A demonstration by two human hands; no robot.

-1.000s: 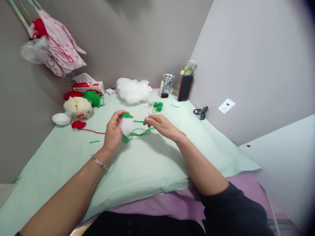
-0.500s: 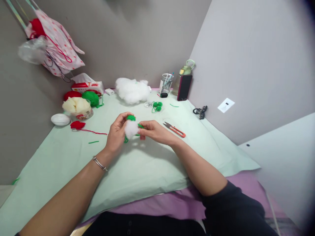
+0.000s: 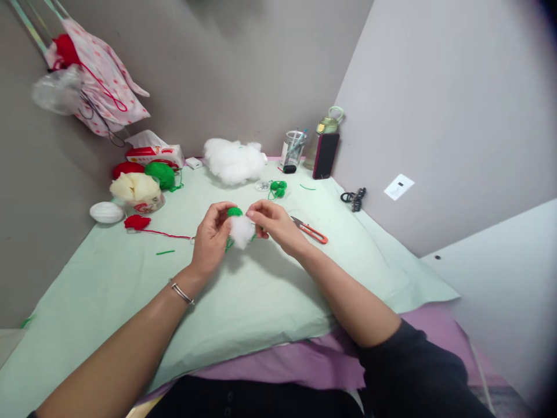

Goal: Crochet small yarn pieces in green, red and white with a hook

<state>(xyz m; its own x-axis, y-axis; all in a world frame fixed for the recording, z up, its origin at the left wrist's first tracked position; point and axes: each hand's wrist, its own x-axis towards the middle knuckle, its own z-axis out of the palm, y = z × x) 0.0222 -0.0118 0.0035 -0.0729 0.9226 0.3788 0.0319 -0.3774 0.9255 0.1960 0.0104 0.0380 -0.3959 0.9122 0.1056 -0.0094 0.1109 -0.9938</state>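
Observation:
My left hand [image 3: 211, 237] is closed around a small green crocheted piece [image 3: 235, 212], with its thumb in front. A loose tuft of white stuffing [image 3: 242, 232] bulges from the near side of the piece and hides much of it. Green strands show below the tuft. My right hand [image 3: 276, 223] has its thumb and forefinger pinched together at the tuft's upper right edge; what lies between them is hidden. Just right of that hand, orange-handled thread snips [image 3: 314, 233] lie on the pale green cloth [image 3: 278, 296], their blades partly covered.
A large heap of white stuffing [image 3: 235, 161] sits at the back. Small green balls [image 3: 278, 188] lie before it. Red yarn [image 3: 137, 222], a white ball [image 3: 107, 212] and a green ball [image 3: 160, 174] are left. A phone [image 3: 326, 155] leans against a bottle [image 3: 329, 123] beside a pen cup [image 3: 293, 150].
My hands and the green piece with its tuft have shifted slightly right. The right fingertips have moved up to the tuft's upper edge from the green edge at its side.

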